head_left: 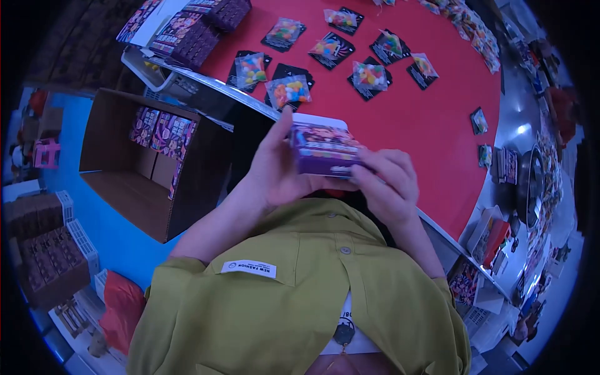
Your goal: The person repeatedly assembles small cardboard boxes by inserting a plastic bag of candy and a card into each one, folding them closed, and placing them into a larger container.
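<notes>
A small purple printed cardboard box (pixel 324 149) is held in front of my chest, with a pale flap standing up at its far edge. My left hand (pixel 275 164) is wrapped around the box's left side and underside, thumb up along the edge. At the right end, my right hand (pixel 390 184) has its fingers closed on the box's corner. The print is slightly blurred. Just beyond the box, a clear bag of colourful candies (pixel 290 91) lies on black cards at the red table's near edge.
Several more candy bags on black cards are spread over the red table (pixel 431 144). An open brown carton (pixel 125 200) with purple boxes inside stands at left. Purple boxes are stacked (pixel 187 37) at the far left table end. A dark round pan (pixel 530 187) sits at right.
</notes>
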The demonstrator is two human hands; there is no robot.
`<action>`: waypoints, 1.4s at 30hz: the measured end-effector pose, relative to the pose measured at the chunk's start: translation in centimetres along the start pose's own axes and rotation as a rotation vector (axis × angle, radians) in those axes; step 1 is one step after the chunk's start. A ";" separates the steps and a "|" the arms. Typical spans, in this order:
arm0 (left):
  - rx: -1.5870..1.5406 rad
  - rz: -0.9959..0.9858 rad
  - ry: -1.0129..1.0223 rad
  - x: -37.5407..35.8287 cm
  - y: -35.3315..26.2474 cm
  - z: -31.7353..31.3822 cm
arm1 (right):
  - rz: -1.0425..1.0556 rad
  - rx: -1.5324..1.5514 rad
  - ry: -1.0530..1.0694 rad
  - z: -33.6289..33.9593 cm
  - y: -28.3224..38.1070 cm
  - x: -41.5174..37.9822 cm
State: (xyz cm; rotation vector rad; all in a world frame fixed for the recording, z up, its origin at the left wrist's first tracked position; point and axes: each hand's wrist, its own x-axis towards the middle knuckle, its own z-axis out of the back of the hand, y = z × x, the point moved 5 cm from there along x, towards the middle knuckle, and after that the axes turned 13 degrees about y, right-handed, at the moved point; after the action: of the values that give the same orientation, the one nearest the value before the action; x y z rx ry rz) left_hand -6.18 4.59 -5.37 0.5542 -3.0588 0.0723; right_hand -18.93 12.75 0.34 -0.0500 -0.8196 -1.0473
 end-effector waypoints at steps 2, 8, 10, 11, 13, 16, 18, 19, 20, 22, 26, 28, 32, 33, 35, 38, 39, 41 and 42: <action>0.030 -0.214 -0.021 -2.2 -3.1 1.4 | 0.040 0.268 0.209 -3.7 -1.1 2.2; 0.449 -0.488 -0.032 -6.4 -7.2 0.8 | -0.447 -0.190 0.585 -12.4 -9.3 8.2; 0.444 -0.489 -0.045 -7.1 -7.3 1.9 | -0.504 -0.226 0.709 -13.9 -10.0 9.3; 0.412 -0.499 -0.062 -7.4 -7.3 2.6 | -0.575 -0.265 0.832 -14.7 -10.6 9.5; 0.399 -0.499 -0.059 -7.7 -7.4 3.3 | -0.649 -0.194 0.888 -14.9 -11.0 10.5; 0.385 -0.474 -0.052 -7.5 -7.4 3.4 | -0.761 -0.111 0.933 -15.1 -11.6 10.4; 0.370 -0.471 -0.056 -7.3 -7.4 3.5 | -0.758 -0.101 0.912 -15.0 -11.3 10.4; 0.397 -0.464 -0.036 -7.1 -7.7 3.5 | -0.755 -0.101 0.917 -15.0 -11.3 10.0; 0.423 -0.458 -0.020 -7.1 -7.8 3.5 | -0.728 0.067 0.791 -14.8 -11.3 9.6; 0.414 -0.415 -0.086 -6.9 -7.7 3.1 | -0.688 0.242 0.670 -14.2 -11.5 8.7; 0.389 -0.173 -0.154 -5.4 -5.7 3.4 | -0.572 0.715 0.226 -9.8 -10.7 8.2; 0.326 -0.115 -0.131 -4.2 -4.5 3.2 | -0.560 1.104 0.107 -6.6 -8.0 8.9; 0.288 -0.008 -0.144 -2.3 -2.3 2.6 | -0.554 0.753 0.306 -5.1 -8.1 8.3; 0.304 0.055 -0.134 -2.1 -2.0 2.3 | -0.639 0.828 0.330 -4.9 -8.9 7.7; 0.319 0.112 -0.129 -1.7 -1.8 1.9 | -0.603 0.845 0.305 -4.1 -9.1 6.8; 0.305 0.197 -0.103 -1.0 -1.2 1.4 | -0.542 0.753 0.317 -3.0 -8.0 5.9; 0.331 0.219 -0.126 -0.8 -1.2 1.3 | -0.512 0.636 0.359 -2.4 -7.5 5.8; 0.356 0.251 -0.144 -0.2 -1.0 1.2 | -0.360 0.353 0.470 -1.5 -6.2 6.3; 0.417 0.234 -0.119 0.3 -1.2 1.0 | -0.197 0.075 0.581 -1.5 -5.0 6.4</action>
State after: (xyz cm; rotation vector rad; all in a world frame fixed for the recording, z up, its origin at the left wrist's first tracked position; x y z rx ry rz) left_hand -6.01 3.32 -6.33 0.2113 -3.2192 0.7201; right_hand -20.44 4.72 1.59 0.3904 -0.3364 -1.1352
